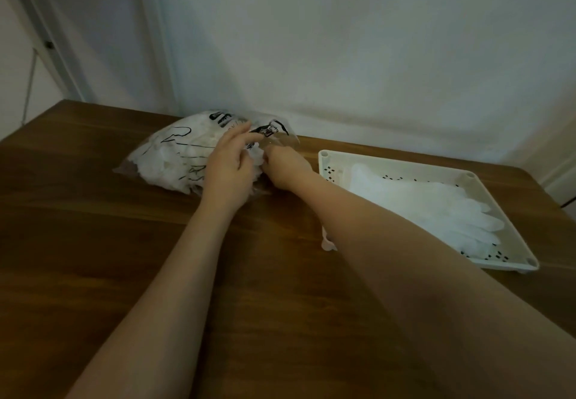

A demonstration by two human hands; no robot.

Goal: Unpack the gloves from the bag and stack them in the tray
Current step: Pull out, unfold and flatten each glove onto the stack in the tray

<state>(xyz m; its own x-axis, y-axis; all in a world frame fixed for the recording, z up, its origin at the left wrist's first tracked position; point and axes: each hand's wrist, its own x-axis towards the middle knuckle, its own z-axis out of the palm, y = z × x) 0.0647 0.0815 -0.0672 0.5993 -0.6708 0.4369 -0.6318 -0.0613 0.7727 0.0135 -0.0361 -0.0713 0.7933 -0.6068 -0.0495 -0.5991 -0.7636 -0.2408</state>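
At the far left a pale door frame (40, 34) is cut off by the picture's edge, and a thin rod (29, 87) leans beside it — what it belongs to cannot be made out. The wooden table (93, 242) fills the lower view; its left corner shows, its near edge lies below the frame, and a broad bare stretch of wood lies in front of the bag.

The clear plastic bag (174, 152) lies near the table's back edge, close to the white wall (343, 40), stuffed with white gloves (156, 165). Black line drawings and lettering are printed on it, too blurred and crumpled to read. The left hand (229, 165) rests on the bag's right end, fingers curled loosely over the plastic at the mouth; whether it pinches the film cannot be told. The right hand (285, 166) is just beside it, its fingertips hidden inside the bag's opening among the gloves — its grip cannot be seen.

To the right, well apart from the bag, stands a cream perforated tray (324, 157), its near left corner hidden behind the right forearm. A flat stack of translucent white gloves (436, 208) lies in it, fingers pointing towards the right rim.
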